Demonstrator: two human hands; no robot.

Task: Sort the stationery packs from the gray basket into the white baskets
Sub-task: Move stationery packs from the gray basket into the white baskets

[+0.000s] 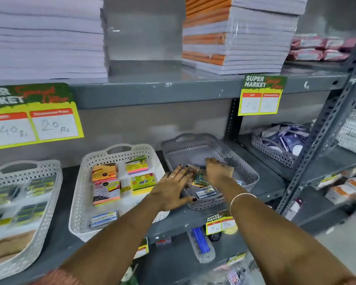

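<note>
The gray basket [195, 144] stands on the middle shelf, tilted, with several small stationery packs [206, 191] in its near end. My left hand [173, 188] lies flat over its left rim, fingers spread onto a brown pack [191, 168]. My right hand [218, 171] reaches inside and rests on the packs; whether it grips one I cannot tell. Left of it a white basket [119, 150] holds colourful sticky-note packs [105, 171] and a blue-labelled pack [104, 218]. Another white basket [25, 164] at far left holds dark packs and a brown envelope.
Paper reams [43, 38] and orange-edged stacks [234, 38] fill the upper shelf. Price signs [31, 118] hang from its edge. A second gray basket [275, 151] with dark blue packs sits to the right, behind a slanted metal upright [327, 128]. Below are more goods.
</note>
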